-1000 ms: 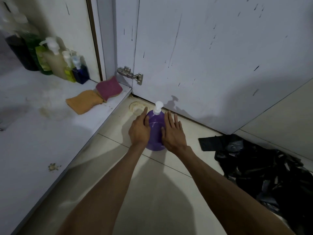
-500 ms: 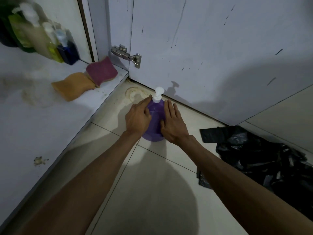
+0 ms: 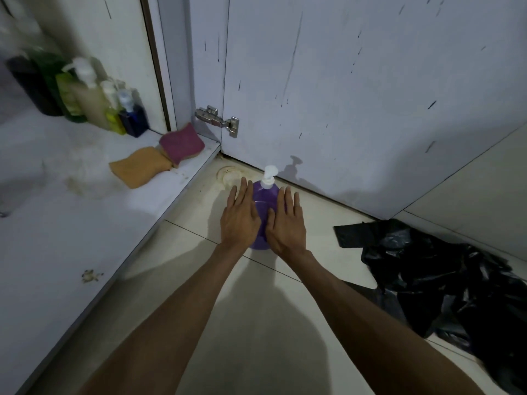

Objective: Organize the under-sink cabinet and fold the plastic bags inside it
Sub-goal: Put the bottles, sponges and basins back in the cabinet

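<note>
**purple bottle framed between two flat hands**

the purple pump bottle (image 3: 264,205) stands upright on the pale floor tiles (image 3: 256,323), just in front of the open cabinet door (image 3: 356,95), its white pump head (image 3: 269,175) poking up above the fingertips. the left hand (image 3: 241,220) is against the bottle's left side and the right hand (image 3: 286,225) against its right side. so the bottle sits squarely between them. the left fingers (image 3: 242,192) are straight and close together, pointing toward the door. the right fingers (image 3: 287,199) are straight too, slightly spread, and the right thumb (image 3: 270,219) lies across the bottle's front. nothing is curled round it. whether the palms really press in cannot be told from this angle.

moving outward: a round pale ring mark (image 3: 228,173) shows on the tile just left of the bottle. the cabinet floor (image 3: 71,238) runs along the left, with an orange cloth (image 3: 139,168) touching a magenta sponge (image 3: 181,143) near the door hinge (image 3: 218,121). a row of soap bottles (image 3: 91,98) stands at the back. off to the right, a heap of black plastic bags (image 3: 445,286) lies crumpled on the tiles, well apart from both hands.
</note>
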`<state>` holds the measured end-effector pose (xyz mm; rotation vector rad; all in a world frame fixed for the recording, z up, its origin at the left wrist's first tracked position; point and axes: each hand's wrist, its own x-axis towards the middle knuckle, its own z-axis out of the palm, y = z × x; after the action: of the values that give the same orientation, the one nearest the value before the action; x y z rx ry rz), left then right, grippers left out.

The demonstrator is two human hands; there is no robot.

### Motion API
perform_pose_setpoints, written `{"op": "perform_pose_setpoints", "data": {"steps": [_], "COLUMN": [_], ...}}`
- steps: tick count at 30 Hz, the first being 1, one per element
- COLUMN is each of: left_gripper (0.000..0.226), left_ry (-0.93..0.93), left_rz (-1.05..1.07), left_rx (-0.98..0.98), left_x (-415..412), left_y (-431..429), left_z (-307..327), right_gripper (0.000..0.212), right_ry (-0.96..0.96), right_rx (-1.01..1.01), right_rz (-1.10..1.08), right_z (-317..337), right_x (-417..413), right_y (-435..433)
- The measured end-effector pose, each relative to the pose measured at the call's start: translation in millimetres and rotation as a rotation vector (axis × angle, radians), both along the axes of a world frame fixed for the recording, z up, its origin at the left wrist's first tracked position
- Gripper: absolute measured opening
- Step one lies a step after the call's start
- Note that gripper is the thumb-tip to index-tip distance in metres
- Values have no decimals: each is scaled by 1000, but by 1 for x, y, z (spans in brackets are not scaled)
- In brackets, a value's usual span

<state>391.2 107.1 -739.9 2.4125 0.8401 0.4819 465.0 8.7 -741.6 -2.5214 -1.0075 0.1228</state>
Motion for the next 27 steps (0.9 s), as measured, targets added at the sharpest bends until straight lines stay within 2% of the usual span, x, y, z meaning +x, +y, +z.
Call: {"op": "perform_pose_setpoints", "data": {"steps": [2,5,11,15,18,21,24,27], "left_gripper": [56,68,56,52,60,63,66,60], "left_ry": [-3,-36,-174,-171,-161,-87,88,217], "left_rz": [-3,-29,-125,-153,-139,-158,-263,-316], "left_rx": [29,117,144,98,31,-22,-37,-51], "left_x": [-4,-3,4,19,21,17,19,18], "left_y": [0,1,10,19,22,22,33,43], "left_z": [-2,-3,-11,-14,-9,-4,2,28], "right_gripper": [62,61,67,71,70,74,76,89], "right_ry": [-30,-109,-218,-90,-31,31,105,117], "right_rx": [14,33,8,17,16,-44,-114,-288], "right_rz": [-3,4,90,66,78,74,79,95], "right_z": [-2,-5,-9,-5,-3,2,18,41], "right_x": [-3,-6,1,15,18,19,19,20], "right_y": [-1,-4,1,7,8,8,9,14]}}
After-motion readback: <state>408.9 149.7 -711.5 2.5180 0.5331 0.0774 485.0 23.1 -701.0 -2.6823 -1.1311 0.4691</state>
